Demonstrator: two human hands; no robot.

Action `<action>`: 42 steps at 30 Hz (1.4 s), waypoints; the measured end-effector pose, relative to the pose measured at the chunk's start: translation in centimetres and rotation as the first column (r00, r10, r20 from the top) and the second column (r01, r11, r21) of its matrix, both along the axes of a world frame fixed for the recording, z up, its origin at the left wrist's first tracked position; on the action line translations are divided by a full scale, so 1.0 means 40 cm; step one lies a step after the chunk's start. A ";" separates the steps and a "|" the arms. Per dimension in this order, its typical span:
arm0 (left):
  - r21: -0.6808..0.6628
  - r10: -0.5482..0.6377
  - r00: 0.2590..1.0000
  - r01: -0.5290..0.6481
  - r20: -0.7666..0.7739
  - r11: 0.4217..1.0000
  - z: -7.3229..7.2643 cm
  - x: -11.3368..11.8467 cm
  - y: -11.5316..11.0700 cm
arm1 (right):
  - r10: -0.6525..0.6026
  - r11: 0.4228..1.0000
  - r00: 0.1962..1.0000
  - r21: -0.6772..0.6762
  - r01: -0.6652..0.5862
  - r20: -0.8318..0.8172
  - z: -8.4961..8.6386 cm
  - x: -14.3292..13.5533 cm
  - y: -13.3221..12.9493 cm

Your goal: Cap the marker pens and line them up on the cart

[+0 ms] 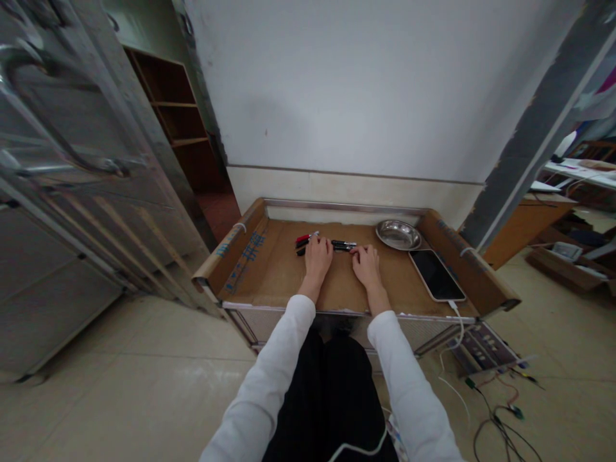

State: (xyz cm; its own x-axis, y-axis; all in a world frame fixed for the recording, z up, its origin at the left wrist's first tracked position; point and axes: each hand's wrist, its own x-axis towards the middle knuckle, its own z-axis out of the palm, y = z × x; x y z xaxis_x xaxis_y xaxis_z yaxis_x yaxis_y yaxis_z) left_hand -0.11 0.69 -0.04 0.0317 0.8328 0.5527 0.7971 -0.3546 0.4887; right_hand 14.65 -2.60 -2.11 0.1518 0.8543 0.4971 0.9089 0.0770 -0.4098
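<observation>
Several black pens and a red pen lie sideways in a small bundle on the cardboard-covered tray table. My left hand rests over the bundle's left part, its fingers curled down onto the pens and hiding their middle. At the bundle's right end my right hand touches the pens with its fingertips, thumb and fingers bent close together. How firmly either hand grips is hard to make out.
A round metal dish stands at the table's back right. In front of it lies a phone with a white cable hanging over the front edge. Raised cardboard sides bound the table left and right; a wall rises behind.
</observation>
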 end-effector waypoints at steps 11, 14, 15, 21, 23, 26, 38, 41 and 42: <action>-0.105 0.431 0.902 -0.430 -0.018 0.897 0.003 -0.014 -0.027 | 0.040 0.999 0.999 0.015 -0.040 -0.007 0.003 0.001 0.001; -0.117 0.427 0.904 -0.426 -0.021 0.897 0.007 -0.014 -0.029 | 0.009 0.999 1.000 0.035 -0.008 -0.019 0.004 0.003 0.003; -0.119 0.427 0.904 -0.428 -0.033 0.896 0.007 -0.015 -0.029 | -0.019 0.999 0.999 0.037 0.020 -0.028 0.004 0.003 0.003; -0.076 0.436 0.898 -0.440 -0.056 0.895 -0.006 -0.016 -0.019 | -0.035 0.999 0.998 0.036 0.037 -0.057 0.004 0.004 0.002; -0.075 0.431 0.900 -0.435 -0.056 0.898 -0.008 -0.016 -0.019 | -0.028 1.000 0.998 0.012 0.029 -0.054 0.006 0.002 0.000; -0.105 0.423 0.904 -0.428 -0.061 0.898 -0.001 -0.016 -0.025 | -0.036 0.999 0.999 -0.007 0.036 -0.038 0.008 0.000 -0.002; 0.032 -0.322 0.934 0.321 0.153 0.946 0.005 -0.012 -0.004 | 0.113 0.989 0.986 0.108 -0.100 -0.122 0.040 -0.006 -0.014; 0.050 -0.549 0.828 0.548 0.115 0.835 -0.001 -0.005 -0.012 | 0.282 0.952 0.950 0.164 -0.260 -0.131 0.038 -0.004 -0.011; 0.063 -0.582 0.806 0.579 0.110 0.813 -0.002 -0.003 -0.014 | 0.314 0.941 0.939 0.178 -0.288 -0.140 0.034 -0.003 -0.009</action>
